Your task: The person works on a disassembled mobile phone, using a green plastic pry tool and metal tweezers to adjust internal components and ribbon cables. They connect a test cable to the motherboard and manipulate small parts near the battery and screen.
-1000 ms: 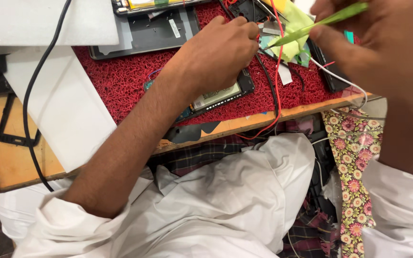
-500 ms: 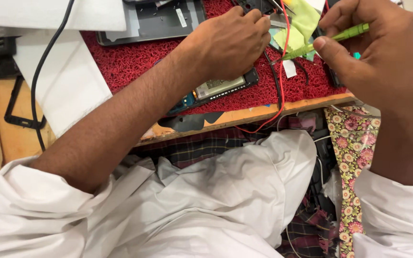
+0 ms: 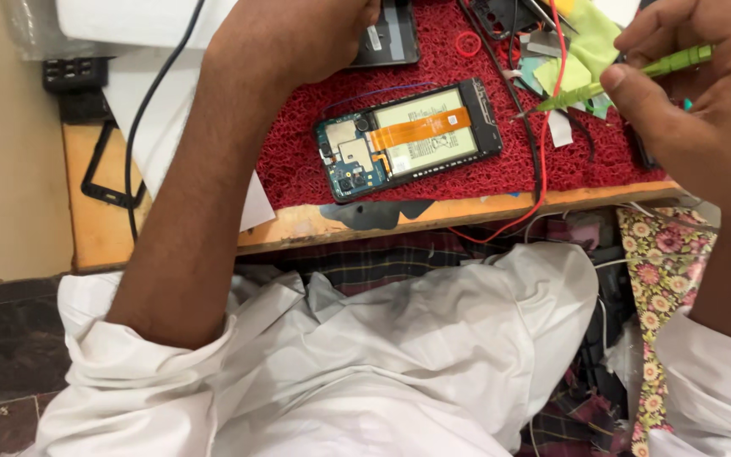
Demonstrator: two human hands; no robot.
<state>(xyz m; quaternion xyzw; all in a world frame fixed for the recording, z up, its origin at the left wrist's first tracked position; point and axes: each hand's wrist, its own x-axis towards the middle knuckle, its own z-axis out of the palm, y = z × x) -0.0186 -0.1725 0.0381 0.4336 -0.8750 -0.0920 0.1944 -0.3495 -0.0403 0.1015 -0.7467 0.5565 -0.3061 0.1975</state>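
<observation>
right hand grips green screwdriver, seemingly above opened phone.

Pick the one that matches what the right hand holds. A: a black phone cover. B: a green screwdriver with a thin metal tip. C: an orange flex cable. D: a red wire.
B: the right hand pinches a green screwdriver, its thin tip pointing left toward the opened phone on the red mat; the red wire lies free across the mat.
</observation>
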